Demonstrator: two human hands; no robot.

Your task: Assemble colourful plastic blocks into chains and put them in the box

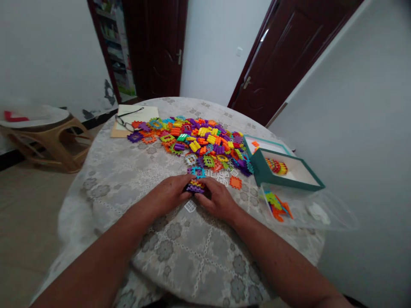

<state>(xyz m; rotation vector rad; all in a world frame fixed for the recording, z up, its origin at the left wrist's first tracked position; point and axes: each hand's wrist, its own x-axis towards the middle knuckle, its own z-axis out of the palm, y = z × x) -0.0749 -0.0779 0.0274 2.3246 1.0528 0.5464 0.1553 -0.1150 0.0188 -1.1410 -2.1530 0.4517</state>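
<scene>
Between my two hands is a small block of joined plastic building pieces point(195, 188), purple in front with orange and yellow behind. My left hand point(171, 191) grips its left side, fingers curled round it. On the right side my right hand point(216, 197) is closed on the same block. A blue square piece point(198, 172) lies just beyond the fingertips. White window-like frames point(221, 175) are scattered past my right hand, and another white frame point(190, 206) lies on the cloth below the block. An orange square piece point(235, 182) rests farther right.
A large heap of colourful building pieces point(208, 139) spreads across the table's far half. Glasses point(125, 123) lie on papers point(141, 113) at the back left. To the right stand a green-edged box point(298, 173) and a clear plastic tub point(308, 222) holding some pieces. The patterned tablecloth point(180, 248) covers the round table.
</scene>
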